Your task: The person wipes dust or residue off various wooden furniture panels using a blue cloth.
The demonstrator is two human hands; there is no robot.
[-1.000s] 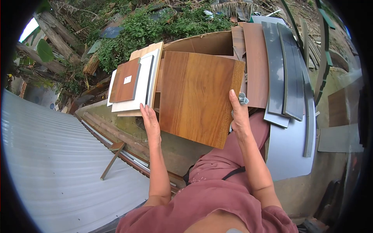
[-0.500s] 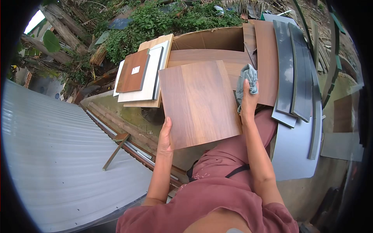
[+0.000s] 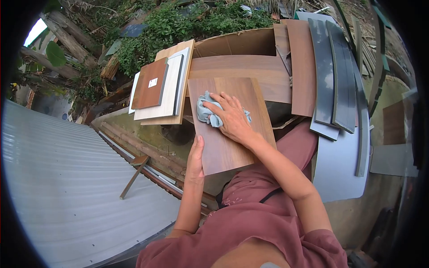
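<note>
A brown wood-grain board (image 3: 225, 152) is held up in front of me, tilted slightly. My left hand (image 3: 195, 156) grips its lower left edge, thumb along the front and the other fingers hidden behind. Against the upper face of the board lies a crumpled light blue cloth (image 3: 209, 111). My right hand (image 3: 232, 117) presses on that cloth with its fingers over it, so part of the cloth is covered.
Behind to the left is a stack of boards (image 3: 152, 87), a reddish-brown one on top. A large wood-grain panel (image 3: 241, 71) lies beyond. Dark glossy strips (image 3: 344, 80) and a grey sheet (image 3: 339, 165) are at right. A corrugated metal sheet (image 3: 76, 187) fills the left.
My right hand has moved left with the cloth, from beside the board's right edge onto its face. The board has tilted a little, still in my left hand.
</note>
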